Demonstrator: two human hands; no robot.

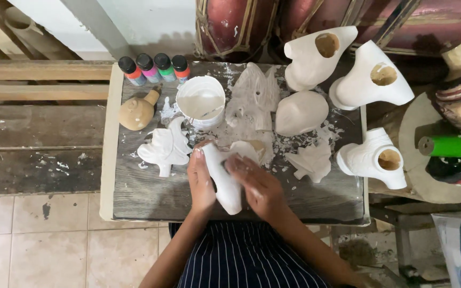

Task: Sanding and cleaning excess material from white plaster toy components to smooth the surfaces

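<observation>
Landmark: the white paint cup (200, 101) standing toward the back of the worn grey table (145, 192).

The white-coated carved figure (225, 178) is lying just in front of the cup, near the table's front edge, lifted slightly between both hands. The left hand (201, 181) is wrapping around the figure's left side, fingers closed against it, thumb tip up near the top end. The right hand (260, 186) is lying over the figure's upper right part, fingers curled down onto the surface; whether it is holding a cloth or brush under the fingers I cannot tell.

Handling judgement: the piece is looking rigid and carved, probably wood under primer, light enough for one hand. The coating may be wet or chalky, so slippery and easily smudged. Thin projecting edges are looking chip-prone; the thicker lower body is the safer place to hold.

Around the cup: four small paint bottles (155, 68) standing behind-left of it; a tan bird-shaped carving (137, 111) left of it; a flat white carving (165, 146) in front-left; three hollow white busts (372, 77) well to the right.
</observation>
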